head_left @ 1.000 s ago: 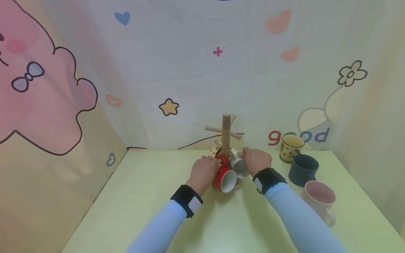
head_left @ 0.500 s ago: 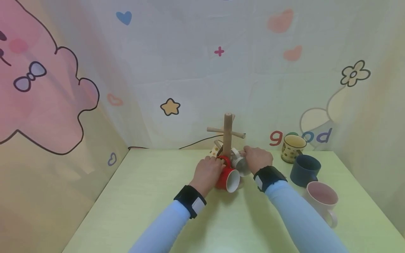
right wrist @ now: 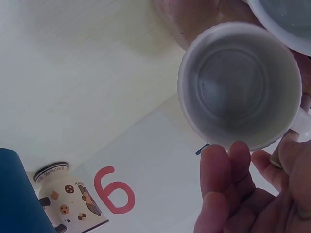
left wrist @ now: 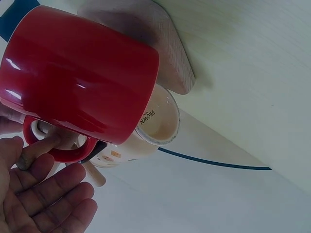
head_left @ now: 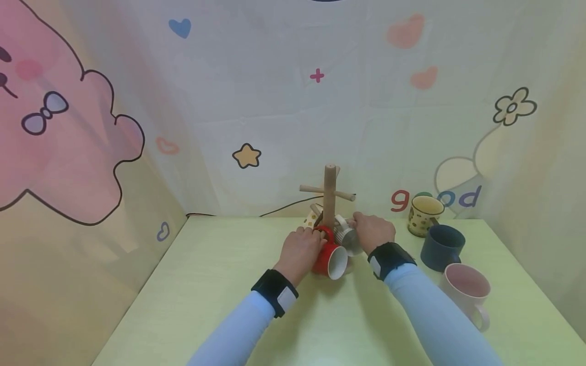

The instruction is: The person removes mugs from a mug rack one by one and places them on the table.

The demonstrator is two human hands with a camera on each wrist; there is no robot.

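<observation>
Red mug (left wrist: 80, 77) glossy; white mug (right wrist: 238, 87) ribbed; wooden rack (head_left: 329, 195) pale.

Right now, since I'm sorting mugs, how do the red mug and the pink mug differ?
The red mug is white inside, while the pink mug is pink inside too. The red mug lies tipped sideways, a rack peg through its handle; the pink mug stands upright on the table. The left hand is at the red mug's handle, while neither hand is at the pink mug's. Both have one looped handle.
</observation>
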